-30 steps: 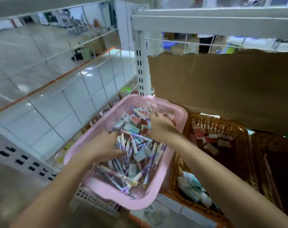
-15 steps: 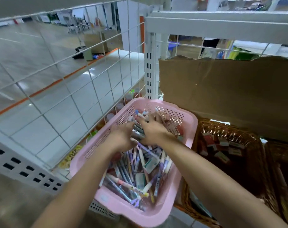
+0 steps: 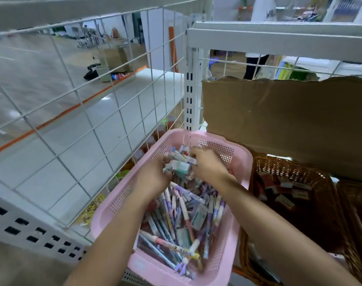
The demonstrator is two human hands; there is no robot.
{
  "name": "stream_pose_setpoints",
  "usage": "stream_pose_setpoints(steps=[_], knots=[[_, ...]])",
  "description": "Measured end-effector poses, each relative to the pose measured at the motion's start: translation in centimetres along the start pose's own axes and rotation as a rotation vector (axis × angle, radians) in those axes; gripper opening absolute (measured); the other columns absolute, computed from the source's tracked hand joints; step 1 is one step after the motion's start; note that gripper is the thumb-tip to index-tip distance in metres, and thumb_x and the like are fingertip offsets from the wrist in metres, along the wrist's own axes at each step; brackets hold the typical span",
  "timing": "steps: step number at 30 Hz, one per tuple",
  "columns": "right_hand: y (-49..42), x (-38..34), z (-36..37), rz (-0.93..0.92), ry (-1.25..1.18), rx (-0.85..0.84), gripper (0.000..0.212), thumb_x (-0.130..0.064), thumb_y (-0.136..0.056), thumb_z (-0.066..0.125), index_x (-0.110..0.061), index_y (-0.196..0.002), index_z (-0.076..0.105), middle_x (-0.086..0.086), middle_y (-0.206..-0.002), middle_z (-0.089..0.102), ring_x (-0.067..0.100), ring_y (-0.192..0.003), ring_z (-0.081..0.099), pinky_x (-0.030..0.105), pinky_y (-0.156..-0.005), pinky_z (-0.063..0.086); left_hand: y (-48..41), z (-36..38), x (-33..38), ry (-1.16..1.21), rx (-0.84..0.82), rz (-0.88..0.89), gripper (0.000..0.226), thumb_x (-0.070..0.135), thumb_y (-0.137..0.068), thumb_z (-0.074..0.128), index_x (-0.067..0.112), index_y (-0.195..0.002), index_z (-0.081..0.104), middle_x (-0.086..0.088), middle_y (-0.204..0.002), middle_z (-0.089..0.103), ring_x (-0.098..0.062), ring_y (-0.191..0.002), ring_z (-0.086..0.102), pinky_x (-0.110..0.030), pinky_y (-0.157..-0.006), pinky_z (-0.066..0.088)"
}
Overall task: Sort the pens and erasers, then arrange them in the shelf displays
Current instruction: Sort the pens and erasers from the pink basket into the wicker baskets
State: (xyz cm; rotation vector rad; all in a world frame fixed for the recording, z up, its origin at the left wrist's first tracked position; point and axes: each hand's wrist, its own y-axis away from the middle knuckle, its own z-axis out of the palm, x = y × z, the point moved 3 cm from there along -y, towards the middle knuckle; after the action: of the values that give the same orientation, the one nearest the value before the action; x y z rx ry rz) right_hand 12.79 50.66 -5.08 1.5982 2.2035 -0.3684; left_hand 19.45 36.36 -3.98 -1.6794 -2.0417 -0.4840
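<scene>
Left hand (image 3: 155,178) and right hand (image 3: 209,166) are gripping a mixed clump of pens and erasers (image 3: 179,164) in the pink basket (image 3: 118,201), mid-sort; erasers likely go next into the wicker basket (image 3: 295,172).

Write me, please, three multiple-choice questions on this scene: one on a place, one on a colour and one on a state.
1. Where does the wicker basket stand relative to the pink basket?
A. On its left
B. On its right
C. On top of it

2. What colour is the wire grid?
A. White
B. Black
C. Red

3. What are the left hand and right hand doing?
A. Resting on the cardboard
B. Gripping a clump of pens and erasers
C. Hanging empty

Answers:
1 B: its woven rim shows beside the pink basket's right wall.
2 A: every wire is white.
3 B: both hands' fingers curl round the clump.
</scene>
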Motion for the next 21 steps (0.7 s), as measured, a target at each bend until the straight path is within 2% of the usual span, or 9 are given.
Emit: stream_pose_setpoints(steps=[3, 7, 9, 10, 11, 14, 17, 19, 21], knots=[[0.5, -0.2, -0.4, 0.026, -0.063, 0.027, 0.046, 0.002, -0.085, 0.052, -0.023, -0.124, 0.053, 0.009, -0.111, 0.061, 0.019, -0.087, 0.059, 0.035, -0.08, 0.053, 0.1, 0.1, 0.5, 0.043, -0.016, 0.029, 0.037, 0.012, -0.085, 0.058, 0.019, -0.122, 0.058, -0.001, -0.12, 0.064, -0.009, -0.085, 0.058, -0.022, -0.072, 0.039], [2.0, -1.3, -3.3, -0.018, -0.297, 0.263, 0.022, -0.001, -0.086, 0.053, -0.017, -0.1, 0.062, 0.0, -0.089, 0.063, 0.017, -0.074, 0.058, 0.016, -0.06, 0.042, 0.2, -0.4, 1.0, 0.129, 0.021, 0.018, 0.036, 0.02, -0.092, 0.053, 0.015, -0.128, 0.054, -0.003, -0.126, 0.061, -0.016, -0.103, 0.06, -0.029, -0.087, 0.046], [3.3, -2.0, -5.2, 0.012, -0.569, 0.27, 0.016, -0.005, -0.09, 0.053, -0.02, -0.092, 0.058, 0.003, -0.084, 0.063, 0.023, -0.065, 0.065, 0.024, -0.056, 0.049, 0.6, -1.3, 1.9, 0.217, 0.074, 0.028, 0.032, 0.027, -0.097, 0.048, 0.015, -0.126, 0.055, -0.002, -0.124, 0.062, -0.014, -0.107, 0.058, -0.029, -0.091, 0.044], [4.1, -2.3, -6.0, 0.032, -0.725, 0.232, 0.014, -0.006, -0.092, 0.053, -0.02, -0.091, 0.056, 0.005, -0.082, 0.064, 0.022, -0.06, 0.066, 0.027, -0.054, 0.05, 1.0, -1.8, 2.5, 0.292, 0.081, 0.013, 0.03, 0.032, -0.099, 0.044, 0.017, -0.123, 0.055, 0.0, -0.12, 0.063, -0.012, -0.104, 0.057, -0.029, -0.089, 0.044], [5.0, -2.6, -6.7, 0.042, -0.861, 0.185, 0.013, -0.007, -0.092, 0.054, -0.02, -0.093, 0.056, 0.003, -0.078, 0.064, 0.016, -0.056, 0.065, 0.024, -0.05, 0.049, 1.4, -2.1, 3.0, 0.419, 0.053, -0.031, 0.029, 0.037, -0.1, 0.04, 0.02, -0.118, 0.056, 0.002, -0.114, 0.063, -0.01, -0.1, 0.058, -0.029, -0.088, 0.046], [7.0, -3.2, -7.5, -0.023, -1.053, 0.095, 0.01, -0.004, -0.091, 0.057, -0.013, -0.096, 0.056, -0.002, -0.067, 0.061, 0.005, -0.051, 0.058, 0.017, -0.044, 0.045, 2.5, -2.7, 4.8, 1.009, -0.247, -0.208, 0.039, 0.045, -0.1, 0.037, 0.018, -0.11, 0.062, -0.004, -0.104, 0.065, -0.019, -0.094, 0.063, -0.039, -0.086, 0.054], [7.6, -2.8, -7.0, -0.115, -1.055, 0.116, 0.015, 0.001, -0.09, 0.056, -0.01, -0.1, 0.056, 0.003, -0.079, 0.061, 0.012, -0.069, 0.061, 0.024, -0.055, 0.051, 3.5, -2.7, 6.3, 1.306, -0.553, -0.262, 0.04, 0.045, -0.099, 0.036, 0.019, -0.104, 0.067, -0.011, -0.098, 0.071, -0.034, -0.093, 0.067, -0.05, -0.084, 0.055], [8.1, -2.1, -6.8, -0.138, -0.963, 0.105, 0.027, -0.002, -0.091, 0.055, -0.017, -0.113, 0.056, 0.004, -0.097, 0.063, 0.016, -0.085, 0.064, 0.034, -0.072, 0.055, 3.7, -2.3, 6.8, 1.351, -0.649, -0.273, 0.04, 0.042, -0.099, 0.037, 0.017, -0.107, 0.067, -0.015, -0.104, 0.071, -0.037, -0.097, 0.067, -0.052, -0.086, 0.054], [8.7, -1.1, -6.8, -0.131, -0.952, 0.079, 0.039, -0.005, -0.092, 0.055, -0.024, -0.126, 0.052, 0.005, -0.114, 0.06, 0.017, -0.1, 0.064, 0.035, -0.084, 0.055, 3.8, -1.8, 7.2, 1.364, -0.687, -0.29, 0.039, 0.035, -0.1, 0.039, 0.009, -0.116, 0.062, -0.022, -0.11, 0.068, -0.036, -0.1, 0.067, -0.05, -0.087, 0.054]])
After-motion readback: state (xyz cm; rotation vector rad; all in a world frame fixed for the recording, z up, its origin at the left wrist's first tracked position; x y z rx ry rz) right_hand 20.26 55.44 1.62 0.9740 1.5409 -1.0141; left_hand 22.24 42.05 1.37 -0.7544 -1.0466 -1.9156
